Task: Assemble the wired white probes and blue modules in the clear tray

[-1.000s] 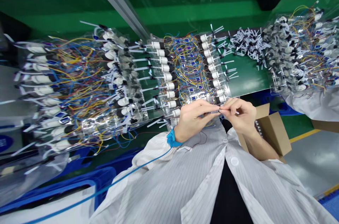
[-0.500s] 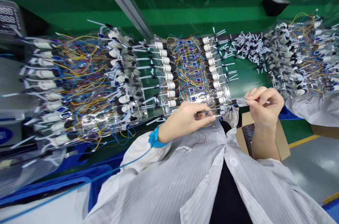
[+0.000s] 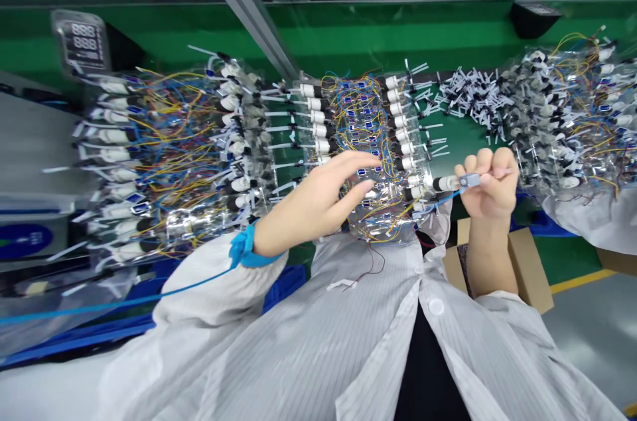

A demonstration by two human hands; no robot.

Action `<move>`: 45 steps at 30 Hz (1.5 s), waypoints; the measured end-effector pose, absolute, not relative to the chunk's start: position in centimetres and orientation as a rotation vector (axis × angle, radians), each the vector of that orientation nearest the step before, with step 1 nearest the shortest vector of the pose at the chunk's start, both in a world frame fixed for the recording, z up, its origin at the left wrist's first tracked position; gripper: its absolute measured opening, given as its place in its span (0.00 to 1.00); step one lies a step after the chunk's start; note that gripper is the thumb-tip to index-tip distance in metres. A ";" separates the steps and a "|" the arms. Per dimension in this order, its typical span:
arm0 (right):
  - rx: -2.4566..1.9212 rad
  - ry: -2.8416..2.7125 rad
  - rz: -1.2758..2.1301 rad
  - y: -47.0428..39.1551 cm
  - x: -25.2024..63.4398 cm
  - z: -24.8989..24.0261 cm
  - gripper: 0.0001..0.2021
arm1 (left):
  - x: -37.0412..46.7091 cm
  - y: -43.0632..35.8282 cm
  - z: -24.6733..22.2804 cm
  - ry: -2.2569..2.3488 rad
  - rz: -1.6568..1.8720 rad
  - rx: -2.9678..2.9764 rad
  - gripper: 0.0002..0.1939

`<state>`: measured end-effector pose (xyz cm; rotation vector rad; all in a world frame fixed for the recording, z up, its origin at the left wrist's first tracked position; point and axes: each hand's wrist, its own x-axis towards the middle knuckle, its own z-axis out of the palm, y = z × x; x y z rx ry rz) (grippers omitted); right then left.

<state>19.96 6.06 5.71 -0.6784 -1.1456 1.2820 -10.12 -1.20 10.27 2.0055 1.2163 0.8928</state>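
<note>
My left hand (image 3: 331,198), with a blue band at the wrist, is over the left side of the middle row of wired assemblies (image 3: 368,122), its thumb and fingers apart and nothing between them. On the right, my right hand (image 3: 490,182) is closed around a white and black cylindrical part (image 3: 445,183) with a small grey clip-like piece (image 3: 468,179) at its end. A blue wire runs from that part towards the front right of the middle row. White cylinders with black ends line both sides of this row, with yellow and blue wires between them.
More wired assemblies lie to the left (image 3: 169,135) and far right (image 3: 592,122). A pile of white-tailed small parts (image 3: 472,99) sits right of the middle row. A metal post (image 3: 243,6) slants behind. An open cardboard box (image 3: 530,268) stands below my right hand.
My left hand has moved left and up, and its fingers have opened. My right hand has shifted slightly up, and the cylindrical part now shows beside it. The view has shifted somewhat.
</note>
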 end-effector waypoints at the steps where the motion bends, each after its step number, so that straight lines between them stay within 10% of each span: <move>1: -0.656 -1.151 1.269 5.9 20.0 6.6 0.35 | -9.9 -0.3 9.9 1.228 0.843 2.083 0.18; 11: -0.643 -1.278 1.336 7.5 15.7 5.2 0.31 | -3.7 4.4 0.9 1.035 0.273 2.595 0.20; 22: -0.837 -1.420 1.343 8.7 18.3 -3.7 0.17 | -10.0 2.0 1.5 0.964 0.154 2.620 0.20; 31: -0.807 -2.322 0.935 7.9 20.6 0.1 0.03 | -10.3 1.4 1.3 0.977 0.162 2.578 0.19; 39: -1.286 -1.260 1.137 11.1 21.2 -5.1 0.21 | -9.8 1.1 2.1 1.064 0.222 2.594 0.17; 45: -1.037 -1.147 1.170 10.3 19.3 -2.3 0.15 | -10.1 2.0 2.7 1.043 0.289 2.590 0.16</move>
